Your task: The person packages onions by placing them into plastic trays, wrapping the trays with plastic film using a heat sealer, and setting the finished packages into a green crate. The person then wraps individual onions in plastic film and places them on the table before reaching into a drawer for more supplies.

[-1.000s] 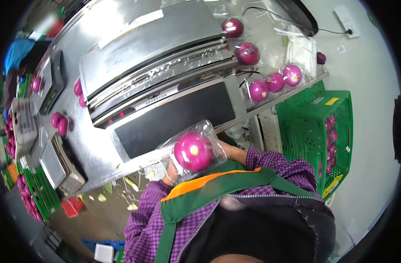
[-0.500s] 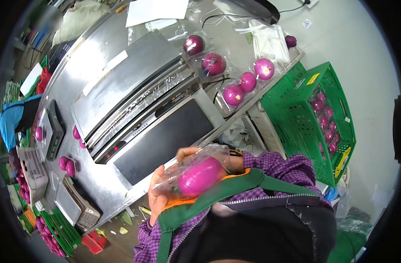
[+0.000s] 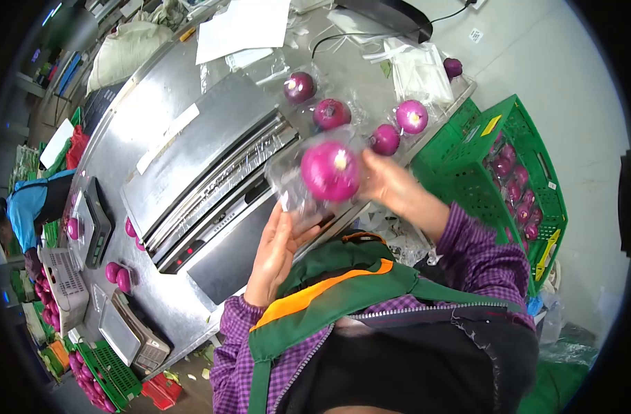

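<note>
Raised over the near edge of the wrapping machine is a red onion [image 3: 330, 171] in loose clear plastic film [image 3: 286, 172]. My right hand [image 3: 395, 185] grips its right side, with some fingers hidden behind it. My left hand [image 3: 272, 254] holds the lower left of the film, thumb up and fingers reaching under it. Just beyond sit more wrapped red onions, among them a dark one [image 3: 300, 87], another [image 3: 331, 114], and a brighter one [image 3: 412, 117]. One more onion [image 3: 385, 139] lies close to my right fingers.
The wrapping machine [image 3: 205, 131] with a dark plate [image 3: 232, 252] takes up the metal table. At right stands a green crate [image 3: 529, 269] of wrapped onions. Scales [image 3: 119, 331] and onion pairs [image 3: 118, 276] are at left. A person in blue [image 3: 36, 207] reaches toward a grey crate [image 3: 65, 286].
Both hands have moved up and away from my chest, carrying the wrapped onion toward the onions at the back. The person in blue at left has come further into view.
</note>
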Demonstrator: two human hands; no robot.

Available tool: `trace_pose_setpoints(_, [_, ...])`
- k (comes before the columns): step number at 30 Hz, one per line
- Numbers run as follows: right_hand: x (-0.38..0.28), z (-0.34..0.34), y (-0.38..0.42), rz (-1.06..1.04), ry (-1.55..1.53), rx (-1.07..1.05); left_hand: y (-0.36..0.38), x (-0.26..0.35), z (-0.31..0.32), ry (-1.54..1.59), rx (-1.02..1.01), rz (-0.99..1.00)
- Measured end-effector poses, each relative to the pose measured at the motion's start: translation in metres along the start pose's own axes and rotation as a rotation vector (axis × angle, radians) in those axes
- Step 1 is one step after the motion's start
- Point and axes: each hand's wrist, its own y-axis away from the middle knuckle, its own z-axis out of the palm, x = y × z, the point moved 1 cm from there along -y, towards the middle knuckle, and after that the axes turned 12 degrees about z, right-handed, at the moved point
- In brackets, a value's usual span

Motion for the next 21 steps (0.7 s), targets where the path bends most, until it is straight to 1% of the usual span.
trace_pose_setpoints(1, [-0.021, -0.019, -0.011, -0.122, 0.030, 0.052, -0.005, 0.000, 0.002, -0.056, 0.010, -0.001])
trace_pose_setpoints(2, [-0.053, -0.022, -0.004, -0.197, 0.104, 0.061, -0.007, -0.002, 0.004, -0.110, 0.018, -0.003])
trace_pose_setpoints(3, [-0.078, -0.036, -0.008, -0.233, 0.120, 0.179, -0.007, -0.004, -0.001, -0.073, 0.042, -0.031])
trace_pose_setpoints(4, [-0.104, -0.052, -0.010, -0.298, 0.226, 0.270, -0.006, -0.007, -0.003, -0.101, 0.074, -0.069])
trace_pose_setpoints(5, [-0.128, -0.063, -0.010, -0.277, 0.240, 0.340, -0.003, -0.012, -0.009, -0.074, 0.097, -0.118])
trace_pose_setpoints(6, [-0.151, -0.086, -0.020, -0.283, 0.268, 0.351, -0.001, -0.015, -0.015, -0.048, 0.123, -0.164])
trace_pose_setpoints(7, [-0.168, -0.111, -0.031, -0.289, 0.296, 0.361, 0.002, -0.018, -0.019, -0.051, 0.115, -0.163])
trace_pose_setpoints(8, [-0.182, -0.124, -0.037, -0.295, 0.296, 0.362, 0.004, -0.020, -0.022, -0.065, 0.148, -0.160])
trace_pose_setpoints(10, [-0.207, -0.145, -0.046, -0.314, 0.383, 0.514, 0.008, -0.021, -0.028, -0.073, 0.183, -0.152])
trace_pose_setpoints(11, [-0.217, -0.160, -0.054, -0.295, 0.457, 0.546, 0.009, -0.020, -0.032, -0.093, 0.245, -0.126])
trace_pose_setpoints(12, [-0.221, -0.175, -0.061, -0.291, 0.465, 0.539, 0.011, -0.018, -0.037, -0.113, 0.313, -0.100])
trace_pose_setpoints(14, [-0.230, -0.197, -0.086, -0.312, 0.406, 0.669, 0.016, -0.020, -0.049, -0.112, 0.425, -0.062])
trace_pose_setpoints(15, [-0.234, -0.249, -0.099, -0.393, 0.735, 0.562, 0.018, -0.020, -0.050, -0.137, 0.465, -0.078])
trace_pose_setpoints(16, [-0.239, -0.278, -0.124, -0.486, 1.066, 0.406, 0.018, -0.018, -0.051, -0.157, 0.528, -0.079])
trace_pose_setpoints(17, [-0.227, -0.200, -0.098, -0.269, 0.490, 0.418, 0.017, -0.016, -0.049, -0.160, 0.528, -0.090])
trace_pose_setpoints(18, [-0.229, -0.251, -0.134, -0.468, 0.892, 0.279, 0.017, -0.015, -0.046, -0.160, 0.544, -0.094])
trace_pose_setpoints(19, [-0.227, -0.236, -0.146, -0.214, 0.419, 0.200, 0.018, -0.016, -0.048, -0.140, 0.517, -0.097])
trace_pose_setpoints(20, [-0.231, -0.283, -0.179, -0.676, 1.135, 0.271, 0.019, -0.014, -0.046, -0.151, 0.496, -0.095])
trace_pose_setpoints(21, [-0.248, -0.311, -0.201, -0.541, 1.339, 0.434, 0.020, -0.012, -0.046, -0.152, 0.530, -0.069])
